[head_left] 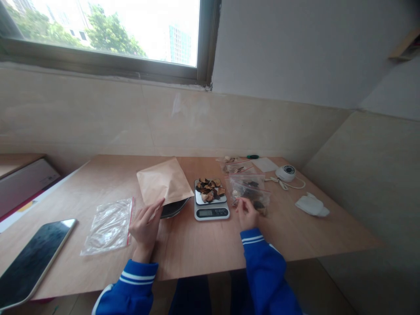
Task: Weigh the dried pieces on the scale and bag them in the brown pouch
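My left hand (146,227) grips the lower edge of a kraft paper envelope (164,183), which leans over a dark shallow bowl (173,208). Most of the bowl is hidden beneath the paper. To the right stands a digital kitchen scale (210,212), its plate heaped with dark dried slices (208,190), possibly mushroom. My right hand (246,213) pinches the near edge of a clear zip bag (251,192) holding dark dried pieces. Another small zip bag (234,164) lies behind it.
On the wooden table (193,249) lie a crumpled clear zip bag (108,226) and a smartphone (33,262) to the left. Farther right are a corded white device (285,173), a white cloth (311,205), a white paper sheet (264,164) and a green-capped pen (252,156). Tiled walls bound the far and right sides.
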Tool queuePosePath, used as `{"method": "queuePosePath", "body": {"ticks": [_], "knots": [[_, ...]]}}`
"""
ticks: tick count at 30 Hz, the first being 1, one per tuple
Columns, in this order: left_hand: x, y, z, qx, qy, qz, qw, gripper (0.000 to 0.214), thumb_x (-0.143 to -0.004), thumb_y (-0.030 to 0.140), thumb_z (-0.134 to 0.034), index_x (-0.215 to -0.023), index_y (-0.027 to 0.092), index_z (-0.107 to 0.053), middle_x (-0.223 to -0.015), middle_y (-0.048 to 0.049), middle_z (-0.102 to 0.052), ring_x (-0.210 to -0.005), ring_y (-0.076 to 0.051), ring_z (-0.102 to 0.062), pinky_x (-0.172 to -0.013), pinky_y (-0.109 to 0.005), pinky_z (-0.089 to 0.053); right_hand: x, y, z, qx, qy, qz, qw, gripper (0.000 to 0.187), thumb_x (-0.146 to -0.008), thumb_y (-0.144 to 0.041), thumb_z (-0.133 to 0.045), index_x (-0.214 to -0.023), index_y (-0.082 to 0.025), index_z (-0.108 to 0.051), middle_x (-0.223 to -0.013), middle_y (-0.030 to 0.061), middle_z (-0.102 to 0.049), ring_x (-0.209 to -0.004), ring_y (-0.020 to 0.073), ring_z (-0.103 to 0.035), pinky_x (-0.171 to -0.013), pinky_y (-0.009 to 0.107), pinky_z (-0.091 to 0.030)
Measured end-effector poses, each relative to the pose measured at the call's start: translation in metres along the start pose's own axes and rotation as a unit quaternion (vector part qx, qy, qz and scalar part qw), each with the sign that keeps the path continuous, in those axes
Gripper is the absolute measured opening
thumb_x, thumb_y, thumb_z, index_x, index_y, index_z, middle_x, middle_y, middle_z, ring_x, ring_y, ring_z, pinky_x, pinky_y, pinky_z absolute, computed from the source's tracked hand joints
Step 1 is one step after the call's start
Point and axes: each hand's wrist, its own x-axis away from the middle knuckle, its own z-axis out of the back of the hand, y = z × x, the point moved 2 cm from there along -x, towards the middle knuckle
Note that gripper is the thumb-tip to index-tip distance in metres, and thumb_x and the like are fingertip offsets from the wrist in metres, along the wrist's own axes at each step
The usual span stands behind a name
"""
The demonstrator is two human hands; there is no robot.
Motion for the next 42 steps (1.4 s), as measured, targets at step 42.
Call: {"method": "queuePosePath", "body": {"ticks": [42], "knots": [[0.005, -0.002, -0.001, 0.022, 0.008, -0.012, 1.0, 0.025, -0.082, 0.018, -0.066, -0.104, 0.027, -0.072, -0.086, -0.0006, -0.075, -0.073, -0.014, -0.066, -0.07, -0.025, -0.049, 0.035, -0.123, -0.026, -0.149, -0.169, 0.136, 0.965, 0.019, -0.087, -0.019, -0.055, -0.103, -0.02, -0.066, -0.113, 0.0085, -0.067, -0.102, 0.0192, -0.065, -0.088, 0.033, -0.055]]}}
